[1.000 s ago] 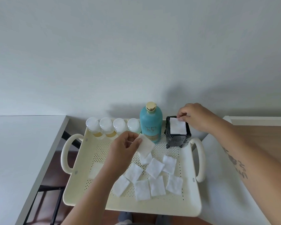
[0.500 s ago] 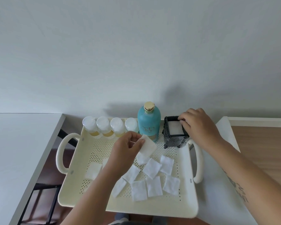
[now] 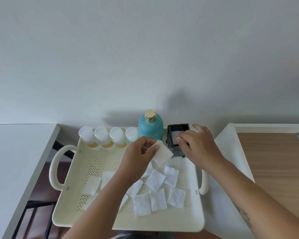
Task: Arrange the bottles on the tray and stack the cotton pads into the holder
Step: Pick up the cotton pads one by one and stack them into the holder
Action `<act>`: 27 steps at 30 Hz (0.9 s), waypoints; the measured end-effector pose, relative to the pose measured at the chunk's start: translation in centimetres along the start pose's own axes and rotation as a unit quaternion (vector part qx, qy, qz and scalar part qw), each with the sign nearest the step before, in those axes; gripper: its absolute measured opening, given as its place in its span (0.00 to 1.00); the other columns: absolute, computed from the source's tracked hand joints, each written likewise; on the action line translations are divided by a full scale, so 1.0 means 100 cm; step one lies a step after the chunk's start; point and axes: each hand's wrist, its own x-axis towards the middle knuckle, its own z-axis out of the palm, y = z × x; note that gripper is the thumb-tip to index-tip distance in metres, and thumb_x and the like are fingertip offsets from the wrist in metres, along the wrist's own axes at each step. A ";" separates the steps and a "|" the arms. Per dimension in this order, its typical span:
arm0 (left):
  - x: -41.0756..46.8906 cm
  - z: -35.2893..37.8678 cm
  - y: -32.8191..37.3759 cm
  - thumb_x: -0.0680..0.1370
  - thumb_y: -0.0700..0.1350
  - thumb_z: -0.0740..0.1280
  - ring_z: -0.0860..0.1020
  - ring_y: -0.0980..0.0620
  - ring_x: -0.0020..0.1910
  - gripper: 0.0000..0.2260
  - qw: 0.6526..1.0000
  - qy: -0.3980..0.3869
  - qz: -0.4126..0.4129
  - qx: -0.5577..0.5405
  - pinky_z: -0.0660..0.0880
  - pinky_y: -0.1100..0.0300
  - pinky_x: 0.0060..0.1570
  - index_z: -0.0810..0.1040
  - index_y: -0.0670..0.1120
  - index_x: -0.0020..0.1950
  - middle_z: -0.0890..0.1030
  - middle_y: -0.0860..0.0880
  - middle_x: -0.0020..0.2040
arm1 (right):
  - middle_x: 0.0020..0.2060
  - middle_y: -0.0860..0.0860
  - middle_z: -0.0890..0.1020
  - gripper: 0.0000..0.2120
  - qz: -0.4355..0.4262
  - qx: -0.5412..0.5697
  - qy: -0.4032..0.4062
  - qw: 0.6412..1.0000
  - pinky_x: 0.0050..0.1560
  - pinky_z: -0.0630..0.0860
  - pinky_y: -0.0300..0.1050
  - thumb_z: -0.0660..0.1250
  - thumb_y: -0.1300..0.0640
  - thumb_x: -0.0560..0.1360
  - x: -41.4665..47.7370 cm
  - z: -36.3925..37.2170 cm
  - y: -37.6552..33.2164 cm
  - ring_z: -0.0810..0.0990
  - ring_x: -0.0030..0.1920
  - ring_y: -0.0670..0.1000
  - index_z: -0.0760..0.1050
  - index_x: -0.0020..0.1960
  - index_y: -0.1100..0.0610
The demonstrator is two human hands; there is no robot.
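A cream perforated tray holds several small clear bottles with white caps in a row along its back edge, beside a teal bottle with a gold cap. A black square holder stands at the tray's back right with white pads inside. My left hand pinches one white cotton pad just left of the holder. My right hand hovers over the holder's right side, fingers spread and empty. Several loose cotton pads lie on the tray floor.
A white table lies to the left across a gap showing a dark frame. To the right are a white surface and a wooden tabletop. A pale wall rises behind the tray.
My right hand pushed its pad down into the holder, let go and drew back with fingers spread. My left hand carried its pad to the right, toward the holder.
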 end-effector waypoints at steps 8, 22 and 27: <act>0.007 0.018 0.021 0.76 0.51 0.71 0.80 0.50 0.40 0.02 0.998 -0.041 0.032 -0.020 0.80 0.54 0.44 0.81 0.55 0.47 0.84 0.52 0.40 | 0.38 0.37 0.82 0.06 0.078 0.345 0.031 0.935 0.42 0.71 0.28 0.68 0.46 0.75 -0.041 -0.014 -0.025 0.78 0.44 0.38 0.81 0.49 0.45; 0.001 0.015 -0.008 0.75 0.48 0.72 0.77 0.63 0.36 0.06 0.999 0.016 0.010 0.035 0.75 0.70 0.38 0.80 0.53 0.51 0.83 0.55 0.41 | 0.38 0.44 0.79 0.03 0.202 0.344 0.134 0.907 0.34 0.68 0.37 0.67 0.55 0.75 -0.005 -0.012 -0.005 0.74 0.33 0.42 0.76 0.42 0.51; -0.007 0.001 -0.046 0.76 0.45 0.71 0.78 0.63 0.40 0.04 0.993 0.030 -0.022 0.111 0.73 0.74 0.39 0.80 0.53 0.49 0.82 0.56 0.41 | 0.39 0.45 0.80 0.04 0.186 0.293 0.150 0.926 0.38 0.66 0.43 0.66 0.57 0.76 0.003 0.000 -0.011 0.74 0.41 0.54 0.76 0.43 0.56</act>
